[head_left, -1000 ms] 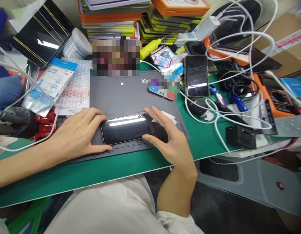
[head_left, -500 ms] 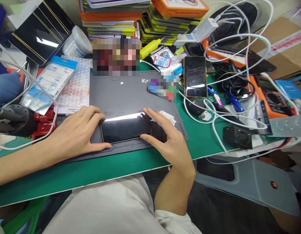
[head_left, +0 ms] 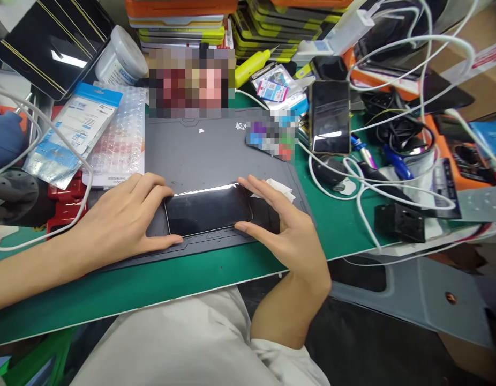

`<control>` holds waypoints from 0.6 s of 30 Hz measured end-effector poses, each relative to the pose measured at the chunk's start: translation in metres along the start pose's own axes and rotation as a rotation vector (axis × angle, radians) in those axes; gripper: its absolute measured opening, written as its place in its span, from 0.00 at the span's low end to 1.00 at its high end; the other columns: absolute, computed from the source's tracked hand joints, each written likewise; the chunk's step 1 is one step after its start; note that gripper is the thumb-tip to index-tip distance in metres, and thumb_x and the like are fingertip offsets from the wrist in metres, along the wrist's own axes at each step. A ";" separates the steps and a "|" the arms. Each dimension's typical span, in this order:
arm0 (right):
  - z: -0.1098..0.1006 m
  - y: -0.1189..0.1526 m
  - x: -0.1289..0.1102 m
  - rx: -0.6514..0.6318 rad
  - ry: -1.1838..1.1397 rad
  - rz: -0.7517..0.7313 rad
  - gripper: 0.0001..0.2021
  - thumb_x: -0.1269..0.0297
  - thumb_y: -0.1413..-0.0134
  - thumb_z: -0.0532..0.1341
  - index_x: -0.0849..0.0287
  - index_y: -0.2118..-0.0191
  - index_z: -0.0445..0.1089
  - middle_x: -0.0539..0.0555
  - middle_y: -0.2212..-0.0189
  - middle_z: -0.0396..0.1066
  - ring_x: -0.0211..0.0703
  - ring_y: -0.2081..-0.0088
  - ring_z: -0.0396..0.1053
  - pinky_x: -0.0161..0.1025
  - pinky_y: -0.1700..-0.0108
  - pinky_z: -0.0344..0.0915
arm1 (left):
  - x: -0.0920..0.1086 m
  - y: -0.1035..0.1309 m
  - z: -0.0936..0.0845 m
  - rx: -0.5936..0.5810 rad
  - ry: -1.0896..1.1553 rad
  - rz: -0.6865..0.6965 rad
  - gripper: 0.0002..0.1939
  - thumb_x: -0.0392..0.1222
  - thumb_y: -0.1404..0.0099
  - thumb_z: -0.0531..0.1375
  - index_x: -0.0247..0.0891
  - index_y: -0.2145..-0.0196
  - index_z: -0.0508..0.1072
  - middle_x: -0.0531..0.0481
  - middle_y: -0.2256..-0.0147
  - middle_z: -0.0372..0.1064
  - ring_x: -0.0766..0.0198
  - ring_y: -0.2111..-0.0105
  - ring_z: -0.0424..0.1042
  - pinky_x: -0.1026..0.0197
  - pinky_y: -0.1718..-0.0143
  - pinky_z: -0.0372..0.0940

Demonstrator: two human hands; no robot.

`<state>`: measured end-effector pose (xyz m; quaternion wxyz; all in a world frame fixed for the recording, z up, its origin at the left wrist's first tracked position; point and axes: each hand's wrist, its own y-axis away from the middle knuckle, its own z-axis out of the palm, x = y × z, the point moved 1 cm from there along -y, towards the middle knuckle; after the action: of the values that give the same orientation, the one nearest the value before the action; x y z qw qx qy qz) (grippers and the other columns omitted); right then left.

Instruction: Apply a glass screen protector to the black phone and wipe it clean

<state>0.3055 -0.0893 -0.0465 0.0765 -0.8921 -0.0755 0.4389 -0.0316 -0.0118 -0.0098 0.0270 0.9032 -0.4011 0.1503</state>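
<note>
A black phone (head_left: 208, 210) lies screen up on the dark grey mat (head_left: 183, 145), near its front edge. My left hand (head_left: 131, 214) grips the phone's left end, thumb at the lower corner and fingers at the upper one. At the right end, my right hand (head_left: 284, 225) holds the corners between thumb and fingers. Under my right palm there is a dark flat piece, partly hidden. Beside my right fingers lies a crumpled white tissue (head_left: 278, 188). The screen reflects a bright strip along its top edge.
Another phone (head_left: 330, 118), white cables and a black block (head_left: 399, 222) crowd the right side. On the left are a blue-white packet (head_left: 77, 128), bubble wrap (head_left: 117, 136) and a white jar (head_left: 121, 56). Stacked cases (head_left: 268, 32) stand at the back.
The view has shifted slightly, and objects at the back sit higher in the picture. Both hands keep their hold on the phone, and the bright reflection on its screen has become narrower.
</note>
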 end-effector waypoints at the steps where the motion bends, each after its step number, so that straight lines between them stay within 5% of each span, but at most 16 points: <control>1: 0.000 0.000 0.000 -0.004 0.000 0.000 0.38 0.53 0.28 0.77 0.34 0.19 0.67 0.48 0.25 0.77 0.63 0.19 0.67 0.71 0.13 0.56 | 0.000 0.000 0.000 -0.005 -0.008 -0.002 0.36 0.72 0.22 0.65 0.39 0.35 0.74 0.34 0.38 0.74 0.37 0.42 0.76 0.36 0.38 0.75; 18: -0.002 -0.006 -0.001 0.008 -0.013 0.010 0.39 0.52 0.31 0.80 0.35 0.21 0.70 0.49 0.27 0.78 0.63 0.22 0.72 0.69 0.15 0.61 | -0.005 0.002 0.004 0.036 0.000 -0.029 0.37 0.79 0.21 0.56 0.48 0.33 0.75 0.36 0.35 0.76 0.31 0.43 0.81 0.29 0.43 0.80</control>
<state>0.3060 -0.0839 -0.0435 0.0775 -0.8894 -0.0699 0.4451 -0.0356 -0.0100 -0.0149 0.0128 0.9092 -0.3852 0.1572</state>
